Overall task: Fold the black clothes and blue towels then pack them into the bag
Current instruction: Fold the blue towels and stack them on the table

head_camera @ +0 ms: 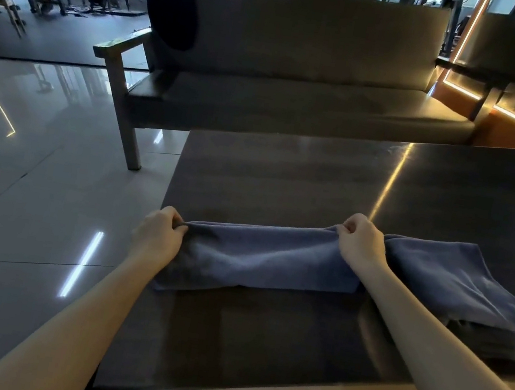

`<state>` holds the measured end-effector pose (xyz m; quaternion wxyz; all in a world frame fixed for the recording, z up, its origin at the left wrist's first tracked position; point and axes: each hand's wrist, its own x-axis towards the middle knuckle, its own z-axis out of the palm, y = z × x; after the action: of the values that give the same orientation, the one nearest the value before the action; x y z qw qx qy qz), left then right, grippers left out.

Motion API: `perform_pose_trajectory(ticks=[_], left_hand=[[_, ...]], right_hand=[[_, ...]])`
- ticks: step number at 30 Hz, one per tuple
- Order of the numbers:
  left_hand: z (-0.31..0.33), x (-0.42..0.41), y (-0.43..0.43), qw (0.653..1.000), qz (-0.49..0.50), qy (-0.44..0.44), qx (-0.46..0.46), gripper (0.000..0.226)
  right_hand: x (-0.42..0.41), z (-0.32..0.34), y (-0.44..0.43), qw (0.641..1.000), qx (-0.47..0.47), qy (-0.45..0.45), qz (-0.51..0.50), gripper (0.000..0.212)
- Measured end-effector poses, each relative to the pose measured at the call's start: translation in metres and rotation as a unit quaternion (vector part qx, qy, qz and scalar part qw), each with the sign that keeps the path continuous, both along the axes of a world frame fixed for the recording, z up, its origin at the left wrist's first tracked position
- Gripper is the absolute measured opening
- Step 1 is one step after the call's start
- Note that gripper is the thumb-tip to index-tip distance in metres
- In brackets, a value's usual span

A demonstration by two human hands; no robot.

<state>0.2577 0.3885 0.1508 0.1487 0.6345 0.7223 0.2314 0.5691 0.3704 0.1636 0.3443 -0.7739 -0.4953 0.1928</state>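
At the desk's left edge, the left grip [159, 233] pinches one end of the towel [266, 260] along its raised top edge. The right grip [361, 241] pinches the other end, so both are clamped on cloth. Between them the towel sags, its lower part resting on the desk [319, 177]. I judge this a fold midway: next, the held edge needs carrying over and laying flat, corners matched. Just beside the right grip lies a folded stack [469, 296]. Black clothes [172, 9] hang on the sofa [306, 50] beyond. No bag shows.
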Motion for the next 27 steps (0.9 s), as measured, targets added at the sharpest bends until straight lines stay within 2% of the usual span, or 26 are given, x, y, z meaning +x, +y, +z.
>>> perform_pose_trajectory(ticks=[4,7,9,11,13,14,16,19,22,24,27], left_hand=[[-0.003,-0.001,0.004,1.000,0.009,-0.013,0.002,0.006],[-0.003,0.007,-0.003,0.998,0.021,0.056,0.020,0.014],[-0.001,0.014,-0.010,0.991,0.016,0.120,0.058,0.026],[-0.001,0.023,-0.016,0.986,-0.038,0.134,0.094,0.038],[-0.006,0.031,-0.022,0.982,-0.097,0.148,0.061,0.046],[-0.010,0.033,-0.024,0.982,-0.108,0.153,0.020,0.049],[-0.016,0.033,-0.026,0.981,-0.108,0.154,-0.045,0.053],[-0.018,0.029,-0.026,0.981,-0.109,0.152,-0.052,0.055],[-0.018,0.026,-0.027,0.981,-0.114,0.153,-0.041,0.055],[-0.017,0.026,-0.027,0.979,-0.116,0.161,-0.042,0.055],[-0.012,0.027,-0.032,0.980,-0.083,0.172,-0.050,0.059]], right_hand=[[0.000,-0.008,0.004,0.999,0.023,-0.027,-0.023,0.014],[-0.003,-0.009,0.004,0.991,-0.004,-0.129,-0.020,0.017],[-0.006,-0.010,0.001,0.983,0.047,-0.173,-0.033,0.014],[-0.012,-0.012,-0.005,0.969,0.149,-0.198,-0.020,0.010],[-0.016,-0.017,-0.010,0.958,0.187,-0.208,0.060,0.012],[-0.017,-0.021,-0.011,0.958,0.159,-0.214,0.109,0.019],[-0.014,-0.031,-0.013,0.960,0.042,-0.216,0.175,0.035],[-0.005,-0.034,-0.015,0.957,-0.066,-0.195,0.205,0.047],[-0.007,-0.030,-0.016,0.948,-0.097,-0.215,0.215,0.050],[-0.012,-0.025,-0.019,0.937,-0.110,-0.270,0.194,0.052],[-0.020,-0.019,-0.033,0.915,-0.079,-0.364,0.157,0.053]])
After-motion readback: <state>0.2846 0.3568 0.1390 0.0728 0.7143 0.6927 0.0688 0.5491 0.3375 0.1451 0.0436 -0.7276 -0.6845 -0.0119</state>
